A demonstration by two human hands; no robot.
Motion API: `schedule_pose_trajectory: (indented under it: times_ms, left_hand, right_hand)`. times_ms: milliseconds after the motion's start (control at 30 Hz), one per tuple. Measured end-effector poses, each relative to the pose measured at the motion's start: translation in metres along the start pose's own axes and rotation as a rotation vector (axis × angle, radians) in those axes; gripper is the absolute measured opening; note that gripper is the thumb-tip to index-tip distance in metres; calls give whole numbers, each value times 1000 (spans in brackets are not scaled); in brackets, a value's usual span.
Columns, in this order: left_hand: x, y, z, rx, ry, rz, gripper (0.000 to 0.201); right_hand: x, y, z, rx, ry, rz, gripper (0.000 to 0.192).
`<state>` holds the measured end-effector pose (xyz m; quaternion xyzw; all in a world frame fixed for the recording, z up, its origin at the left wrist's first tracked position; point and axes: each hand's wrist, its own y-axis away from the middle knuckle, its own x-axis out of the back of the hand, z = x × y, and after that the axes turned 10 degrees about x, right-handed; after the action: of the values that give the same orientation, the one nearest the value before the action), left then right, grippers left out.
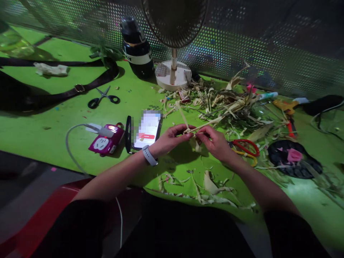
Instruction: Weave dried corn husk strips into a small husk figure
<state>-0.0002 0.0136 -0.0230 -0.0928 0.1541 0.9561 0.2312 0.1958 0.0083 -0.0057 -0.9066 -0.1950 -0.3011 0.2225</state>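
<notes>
Dry, pale strips that look like corn husk [183, 114] are pinched between my two hands above the green table. My left hand [172, 138], with a grey watch band on the wrist, grips them where they cross. Close beside it, the fingertips of my right hand [213, 141] are closed on the same strips. One strip points up and away, another slants toward the upper right, and a short end hangs below. How the strips are joined is hidden by the fingers. Red-and-yellow-handled scissors [245, 147] lie beside my right wrist.
A heap of husk scraps [228, 102] spreads behind my hands; more scraps [211, 182] lie near the front edge. Around them are a phone [147, 129], a purple power socket [106, 139], black scissors [103, 97], a bottle [137, 50], a fan [174, 73] and a black tray [295, 159].
</notes>
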Motion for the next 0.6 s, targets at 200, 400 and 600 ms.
schedule_pose_trajectory:
  times_ms: [200,400,600]
  left_hand:
    - [-1,3,6,83,33,-64,42]
    - [3,0,8,100,106,74,46]
    - [6,-5,8,56,65,246,42]
  right_hand:
    - [-3,2,-1,-111,-151,49,21]
    - [-11,1,2,-244,-392,181,30]
    - [-21,10,0,-157,-88,-71,25]
